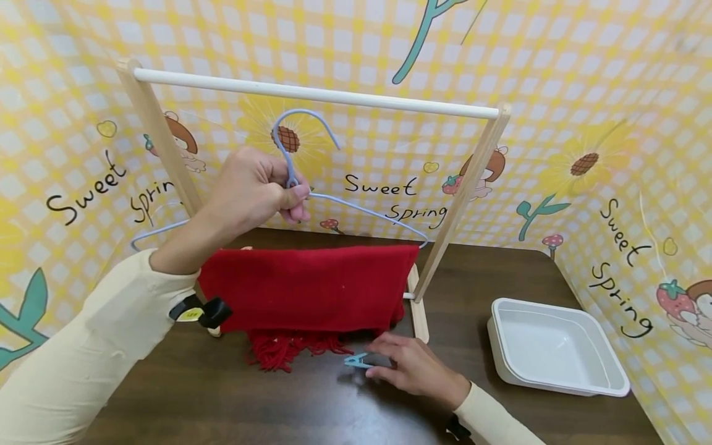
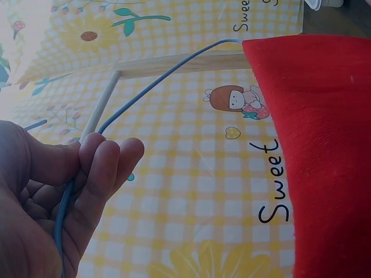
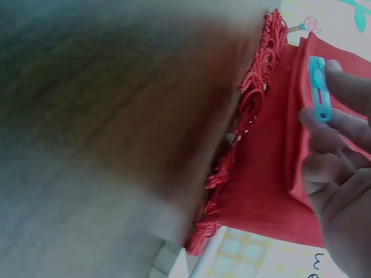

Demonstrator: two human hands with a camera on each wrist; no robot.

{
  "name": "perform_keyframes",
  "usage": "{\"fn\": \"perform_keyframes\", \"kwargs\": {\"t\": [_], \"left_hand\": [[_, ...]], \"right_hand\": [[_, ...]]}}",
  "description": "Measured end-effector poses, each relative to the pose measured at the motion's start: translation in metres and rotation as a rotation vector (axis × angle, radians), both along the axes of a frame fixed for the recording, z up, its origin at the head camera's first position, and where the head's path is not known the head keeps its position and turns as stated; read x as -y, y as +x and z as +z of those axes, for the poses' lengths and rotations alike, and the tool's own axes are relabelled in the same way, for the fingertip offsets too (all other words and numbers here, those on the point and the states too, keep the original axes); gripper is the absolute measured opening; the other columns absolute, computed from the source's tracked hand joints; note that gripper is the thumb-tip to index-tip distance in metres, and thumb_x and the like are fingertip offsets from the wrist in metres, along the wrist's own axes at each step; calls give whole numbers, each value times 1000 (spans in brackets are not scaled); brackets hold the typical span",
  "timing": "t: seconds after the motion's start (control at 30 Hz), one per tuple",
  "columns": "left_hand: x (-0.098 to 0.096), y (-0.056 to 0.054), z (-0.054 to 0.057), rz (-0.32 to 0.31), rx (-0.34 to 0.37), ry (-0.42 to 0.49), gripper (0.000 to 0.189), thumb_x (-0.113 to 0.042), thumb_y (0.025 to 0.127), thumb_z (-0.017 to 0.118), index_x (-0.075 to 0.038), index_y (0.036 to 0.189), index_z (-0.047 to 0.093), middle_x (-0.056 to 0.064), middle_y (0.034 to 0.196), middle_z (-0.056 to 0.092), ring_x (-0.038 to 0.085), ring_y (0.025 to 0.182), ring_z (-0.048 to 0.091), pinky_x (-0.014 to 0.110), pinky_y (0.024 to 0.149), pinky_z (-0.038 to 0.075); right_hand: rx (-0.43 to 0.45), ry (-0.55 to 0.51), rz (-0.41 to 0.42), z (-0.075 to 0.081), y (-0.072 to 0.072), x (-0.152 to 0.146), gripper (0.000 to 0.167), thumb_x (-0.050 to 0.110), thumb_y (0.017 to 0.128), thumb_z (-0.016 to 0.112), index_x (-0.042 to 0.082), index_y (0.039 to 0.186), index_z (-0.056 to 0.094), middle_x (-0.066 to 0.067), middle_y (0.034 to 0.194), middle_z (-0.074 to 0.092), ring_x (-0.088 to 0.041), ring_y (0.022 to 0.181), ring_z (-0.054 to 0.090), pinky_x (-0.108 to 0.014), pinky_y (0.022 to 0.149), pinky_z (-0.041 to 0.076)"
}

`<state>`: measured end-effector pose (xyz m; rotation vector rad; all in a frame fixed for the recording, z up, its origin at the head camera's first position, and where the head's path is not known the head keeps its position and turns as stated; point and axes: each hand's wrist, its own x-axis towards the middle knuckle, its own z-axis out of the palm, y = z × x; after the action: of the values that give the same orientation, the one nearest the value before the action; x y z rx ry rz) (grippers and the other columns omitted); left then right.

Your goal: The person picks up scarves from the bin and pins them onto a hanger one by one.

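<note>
My left hand (image 1: 261,188) grips a blue wire hanger (image 1: 361,209) at the base of its hook, holding it up below the white rod. Over the hanger's lower bar hangs a folded red scarf (image 1: 311,287), its fringe (image 1: 275,351) dangling close to the table. In the left wrist view, thumb and fingers curl round the hanger wire (image 2: 156,84), beside the scarf (image 2: 324,145). Low at the right, my right hand (image 1: 411,364) pinches a light blue clothespin (image 1: 357,360) between thumb and fingers, near the scarf's lower edge. The right wrist view shows the clothespin (image 3: 319,90) against the red cloth.
A wooden rack with a white rod (image 1: 317,94) stands behind the hanger, its right foot (image 1: 419,318) on the dark brown table (image 1: 233,402). At the right sits a white plastic basin (image 1: 556,340). Yellow checked cloth (image 1: 378,167) covers the walls around the table.
</note>
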<state>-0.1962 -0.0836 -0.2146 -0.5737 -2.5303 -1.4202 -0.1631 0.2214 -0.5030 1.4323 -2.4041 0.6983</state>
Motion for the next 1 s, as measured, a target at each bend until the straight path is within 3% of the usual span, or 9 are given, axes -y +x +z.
{"fn": "perform_keyframes", "kwargs": {"t": [0.1, 0.23, 0.33, 0.4, 0.53, 0.77, 1.0], "left_hand": [[0, -1, 0, -1, -6, 5, 17, -4, 94, 70, 7, 83, 76, -1, 62, 71, 9, 55, 70, 23, 59, 61], [1, -1, 0, -2, -3, 12, 17, -4, 94, 70, 8, 84, 76, -2, 61, 71, 10, 55, 70, 23, 59, 61], [1, 0, 3, 6, 2, 17, 15, -4, 94, 70, 8, 86, 75, -3, 60, 71, 11, 55, 70, 23, 59, 60], [1, 0, 5, 12, -8, 19, 15, -4, 94, 70, 7, 85, 75, -2, 59, 70, 11, 55, 70, 23, 58, 60], [1, 2, 10, 30, -34, 17, 16, -5, 94, 69, 5, 83, 76, 0, 58, 69, 15, 54, 70, 23, 57, 59], [-1, 2, 10, 23, -39, 4, 16, -5, 94, 69, 4, 84, 77, 2, 60, 71, 16, 54, 70, 23, 57, 60], [-1, 1, 6, -9, -31, 7, 16, -4, 94, 69, 5, 81, 75, -1, 60, 70, 13, 55, 70, 23, 58, 60]], "right_hand": [[-77, -45, 30, 5, 0, 1, 30, 34, 94, 74, 12, 115, 73, 5, 105, 69, -2, 66, 60, -5, 65, 47], [-284, -83, 40, 19, -3, 1, 28, 26, 96, 72, 8, 117, 72, 0, 107, 68, -2, 71, 64, -9, 63, 52], [-453, -99, 8, 33, -9, -2, 23, 20, 100, 66, 6, 117, 73, -3, 107, 68, -4, 67, 65, -13, 55, 53], [-521, -116, -26, 43, -13, -5, 22, 18, 101, 63, 5, 116, 73, -4, 107, 69, -6, 61, 64, -16, 51, 52], [-567, -155, -99, 61, -21, -14, 24, 16, 103, 57, 4, 116, 74, -8, 107, 69, -11, 59, 65, -22, 46, 51], [-610, -219, -193, 84, -28, -19, 25, 21, 103, 61, 3, 113, 75, -12, 103, 69, -15, 61, 66, -21, 41, 44], [-725, -207, -275, 111, -33, -20, 22, 13, 102, 59, 5, 113, 76, -12, 100, 69, -14, 45, 45, -22, 37, 30]]}}
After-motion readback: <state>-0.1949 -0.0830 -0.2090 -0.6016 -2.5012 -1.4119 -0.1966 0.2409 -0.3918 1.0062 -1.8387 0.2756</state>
